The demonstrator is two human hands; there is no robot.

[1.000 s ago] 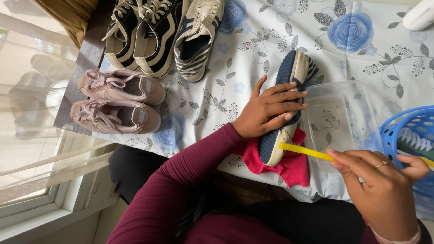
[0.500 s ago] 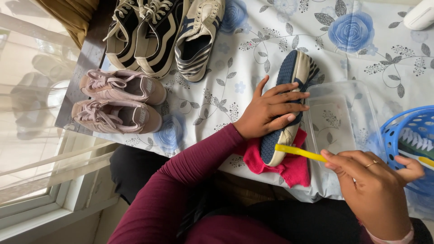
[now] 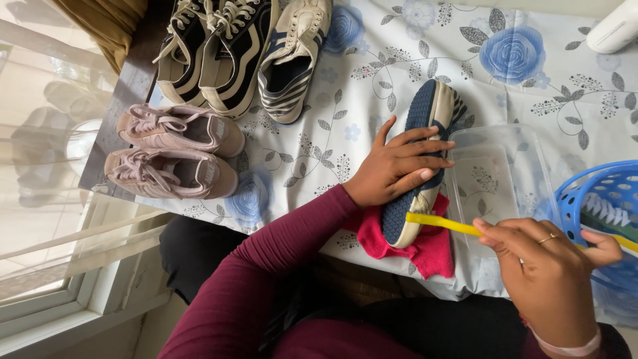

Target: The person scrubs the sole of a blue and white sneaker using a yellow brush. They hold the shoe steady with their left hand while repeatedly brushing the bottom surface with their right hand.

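yellow plastic is most of what shows of the brush (image 3: pixel 444 223): its handle runs out from the right hand (image 3: pixel 541 266) and its head end rests on the sole edge of the blue-soled shoe (image 3: pixel 419 166), but the bristles are too small to make out. that shoe lies sole-up on the flowered tablecloth (image 3: pixel 372 73), its heel end on a red cloth (image 3: pixel 425 249) at the table's near edge, and its upper is hidden beneath it. the left hand (image 3: pixel 399 166) lies flat across the sole, fingers spread and stretched out, pressing it down, the maroon sleeve (image 3: pixel 266 279) coming up from below the shoe. the right hand is closed around the brush handle, thumb sticking out to the side, a ring on one finger; how the fingertips pinch is hidden behind the knuckles. just right of the shoe sits a clear plastic tub (image 3: pixel 498 179), and beyond that a blue basket (image 3: pixel 601 206) cut off by the frame, with something bristly inside. left of the shoe lie a pair of pink sneakers (image 3: pixel 173 149); above them black and striped shoes (image 3: pixel 252 46) are cropped at the top
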